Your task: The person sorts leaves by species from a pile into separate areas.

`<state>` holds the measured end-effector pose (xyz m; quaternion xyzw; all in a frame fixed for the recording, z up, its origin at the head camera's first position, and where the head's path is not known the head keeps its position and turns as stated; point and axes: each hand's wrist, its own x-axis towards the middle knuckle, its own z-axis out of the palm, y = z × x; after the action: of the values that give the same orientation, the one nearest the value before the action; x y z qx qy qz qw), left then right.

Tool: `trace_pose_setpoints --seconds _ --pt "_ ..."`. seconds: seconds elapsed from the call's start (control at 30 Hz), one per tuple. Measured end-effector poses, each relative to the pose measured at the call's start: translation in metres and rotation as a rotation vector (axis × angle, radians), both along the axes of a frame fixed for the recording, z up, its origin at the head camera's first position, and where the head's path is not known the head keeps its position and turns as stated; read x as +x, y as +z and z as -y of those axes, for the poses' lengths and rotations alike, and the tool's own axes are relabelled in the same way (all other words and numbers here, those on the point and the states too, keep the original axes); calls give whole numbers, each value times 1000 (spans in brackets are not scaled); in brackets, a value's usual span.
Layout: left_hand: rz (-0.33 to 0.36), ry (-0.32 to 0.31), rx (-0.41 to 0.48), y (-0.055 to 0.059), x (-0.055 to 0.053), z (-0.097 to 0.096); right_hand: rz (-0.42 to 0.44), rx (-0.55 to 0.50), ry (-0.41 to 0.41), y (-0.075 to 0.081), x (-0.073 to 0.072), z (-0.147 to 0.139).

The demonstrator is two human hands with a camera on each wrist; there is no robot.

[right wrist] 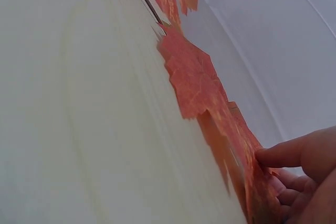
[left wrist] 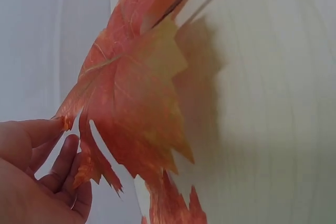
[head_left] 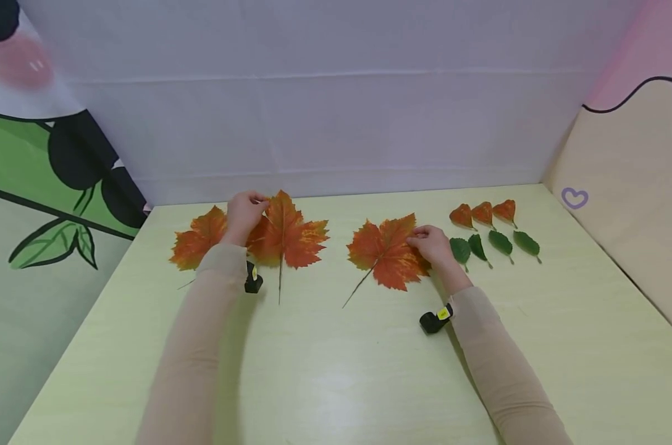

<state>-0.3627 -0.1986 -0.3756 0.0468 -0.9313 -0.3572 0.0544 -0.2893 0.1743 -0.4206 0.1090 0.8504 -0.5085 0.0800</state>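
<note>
In the head view my left hand (head_left: 246, 216) pinches the edge of a large orange maple leaf (head_left: 299, 238), whose thin stem points toward me. The left wrist view shows thumb and finger on a lobe of this leaf (left wrist: 126, 98), its shadow falling on the table. Partly behind the left forearm lies another orange maple leaf (head_left: 199, 241). To the right, my right hand (head_left: 433, 247) pinches the right edge of a third maple leaf (head_left: 386, 250), stem slanting down to the left. In the right wrist view its thumb presses on the leaf (right wrist: 199, 82).
Three small orange leaves (head_left: 483, 214) lie in a row at the back right of the pale table (head_left: 336, 371). Several small green leaves (head_left: 501, 242) lie just in front of them, beside the right hand. A plain cloth wall (head_left: 336, 123) rises behind the table's back edge.
</note>
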Motion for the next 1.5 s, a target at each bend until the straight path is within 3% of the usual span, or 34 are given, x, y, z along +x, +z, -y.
trace_pose_setpoints --seconds 0.27,0.53,0.83,1.13,1.5 --pt "-25 63 -55 -10 -9 -1 -5 -2 1 0 -4 -1" --pt "-52 124 -56 -24 -6 -1 -9 -10 10 3 -6 3" --pt "-40 157 -60 -22 -8 -3 -10 49 -5 9 -8 5" --pt "-15 161 -47 -20 -10 -5 -74 238 40 27 -21 8" --pt "7 157 -66 -19 -8 -9 -115 577 134 58 -53 25"
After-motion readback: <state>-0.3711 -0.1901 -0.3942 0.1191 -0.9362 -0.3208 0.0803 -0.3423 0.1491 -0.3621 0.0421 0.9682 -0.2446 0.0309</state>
